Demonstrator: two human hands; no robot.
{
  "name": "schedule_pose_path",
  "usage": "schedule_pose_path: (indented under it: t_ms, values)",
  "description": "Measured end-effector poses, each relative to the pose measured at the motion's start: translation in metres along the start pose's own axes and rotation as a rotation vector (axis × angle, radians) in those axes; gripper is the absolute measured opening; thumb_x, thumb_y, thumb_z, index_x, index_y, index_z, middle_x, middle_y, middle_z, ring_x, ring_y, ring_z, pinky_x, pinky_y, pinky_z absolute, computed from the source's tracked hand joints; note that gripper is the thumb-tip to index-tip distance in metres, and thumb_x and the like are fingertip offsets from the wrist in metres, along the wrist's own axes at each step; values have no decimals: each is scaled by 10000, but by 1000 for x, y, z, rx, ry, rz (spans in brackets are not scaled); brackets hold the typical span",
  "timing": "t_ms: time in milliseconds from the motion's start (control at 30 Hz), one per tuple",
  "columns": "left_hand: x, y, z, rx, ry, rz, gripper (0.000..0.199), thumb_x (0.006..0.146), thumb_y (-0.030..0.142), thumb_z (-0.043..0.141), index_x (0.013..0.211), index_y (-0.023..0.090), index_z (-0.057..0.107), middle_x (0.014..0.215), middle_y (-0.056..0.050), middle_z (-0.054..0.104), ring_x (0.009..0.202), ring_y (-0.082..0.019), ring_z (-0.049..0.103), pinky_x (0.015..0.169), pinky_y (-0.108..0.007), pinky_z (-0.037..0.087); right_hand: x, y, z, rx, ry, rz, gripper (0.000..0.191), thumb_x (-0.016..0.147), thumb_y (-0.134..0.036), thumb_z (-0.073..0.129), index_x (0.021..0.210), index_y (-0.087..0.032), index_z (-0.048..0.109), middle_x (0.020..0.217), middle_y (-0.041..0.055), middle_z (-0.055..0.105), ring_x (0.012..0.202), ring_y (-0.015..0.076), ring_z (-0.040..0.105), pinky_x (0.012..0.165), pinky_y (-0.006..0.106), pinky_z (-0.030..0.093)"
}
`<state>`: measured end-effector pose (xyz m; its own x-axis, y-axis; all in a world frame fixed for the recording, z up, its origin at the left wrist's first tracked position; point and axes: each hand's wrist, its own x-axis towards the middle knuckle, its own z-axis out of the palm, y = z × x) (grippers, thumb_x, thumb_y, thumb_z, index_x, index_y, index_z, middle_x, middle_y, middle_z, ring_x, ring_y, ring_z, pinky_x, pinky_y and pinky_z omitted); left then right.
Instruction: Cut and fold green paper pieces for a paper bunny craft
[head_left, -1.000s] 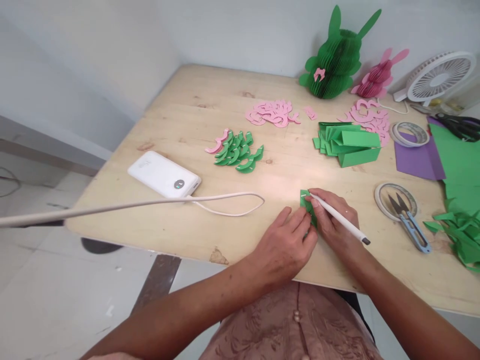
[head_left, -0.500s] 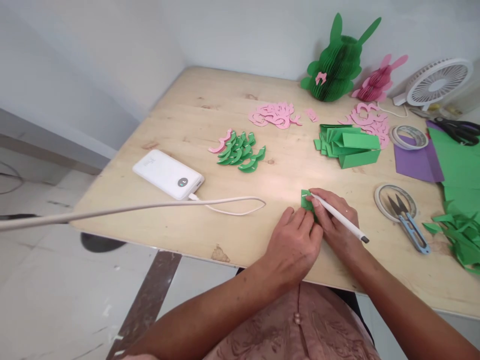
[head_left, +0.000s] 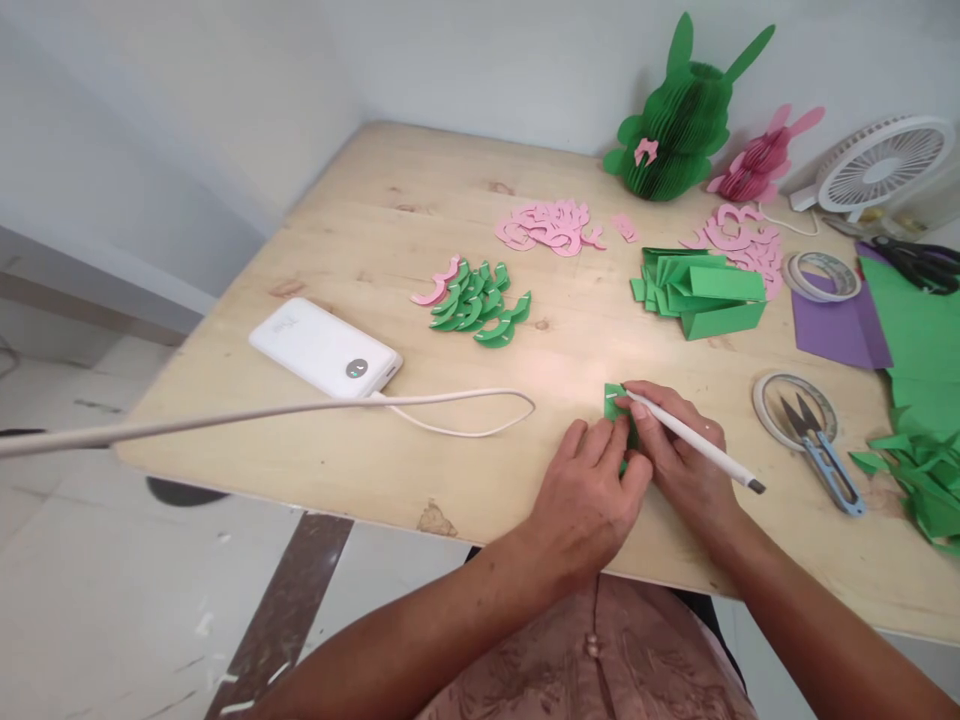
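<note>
A small green paper piece [head_left: 611, 397] with a short, light staple-like mark lies on the table near the front edge. My left hand [head_left: 589, 490] presses its curled fingers on the lower part of the paper, hiding much of it. In my right hand [head_left: 686, 445] is a slim white pen [head_left: 701, 447], tilted, its tip at the paper's upper right and its dark end pointing back toward my forearm. The two hands nearly touch. Further left lies a cluster of curved green paper cutouts [head_left: 480, 300], several bearing similar light marks, beside a pink paper cutout [head_left: 433, 290].
A white power bank [head_left: 322, 350] with a looping cable [head_left: 465, 393] lies left. Right are thread snips [head_left: 829, 465] across a tape roll [head_left: 769, 420], folded green paper [head_left: 720, 290] and green scraps [head_left: 926, 485]. Green [head_left: 679, 130] and pink paper rabbits [head_left: 757, 165] stand by the fan [head_left: 877, 165].
The view has shifted slightly. Both hands stay at the green paper, and the pen tip remains near its upper right.
</note>
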<state>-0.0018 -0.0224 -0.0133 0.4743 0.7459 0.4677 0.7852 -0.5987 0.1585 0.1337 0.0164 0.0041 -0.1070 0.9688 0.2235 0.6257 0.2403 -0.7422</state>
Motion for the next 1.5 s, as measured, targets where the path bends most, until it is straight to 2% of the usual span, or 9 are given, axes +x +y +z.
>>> schedule_pose_path:
  t_ms: [133,233,300,400,600,900,1500]
  values:
    - [-1,0,0,3,-29,3,75,877,135,472,857,144,544,1168,-188,612,972,-247,585,877,-419,417,4,-4,-9,171,13,130,209,884,-363,554,984,-216,663,859,32,717,814,185,683,741,326,557]
    - [-1,-1,0,-7,-33,-2,81,876,129,468,847,146,542,1159,-186,617,948,-236,590,860,-408,419,10,-9,-14,239,-39,172,188,866,-360,574,931,-207,661,788,20,701,728,168,676,694,304,562]
    - [0,-1,0,-15,-36,-7,93,873,118,461,851,143,548,1140,-181,624,934,-232,592,844,-402,424,13,-11,-14,254,-68,178,167,850,-352,590,911,-204,640,787,18,693,694,160,671,638,282,555]
    - [0,-2,0,-25,-38,-9,94,872,118,463,844,142,549,1124,-178,627,932,-235,589,837,-401,431,16,-12,-9,235,-44,162,135,834,-340,600,849,-206,599,723,4,668,628,148,652,549,252,527]
    - [0,-1,-2,-50,-27,-25,92,867,123,472,902,132,557,1105,-171,629,963,-251,580,861,-409,436,15,-7,2,143,23,115,123,836,-318,587,778,-212,571,636,-11,640,544,130,601,490,236,488]
    - [1,-1,-4,-57,-34,-33,95,874,125,466,911,133,553,1168,-192,612,974,-248,589,872,-413,435,15,-4,2,84,-4,86,90,842,-276,580,780,-211,579,643,-17,635,545,122,589,501,229,477]
    - [1,-1,-4,-61,-39,-44,110,878,118,471,923,126,571,1201,-197,600,996,-256,583,883,-424,432,13,-1,4,111,-26,85,58,848,-248,577,800,-217,581,666,-28,620,538,99,555,492,206,441]
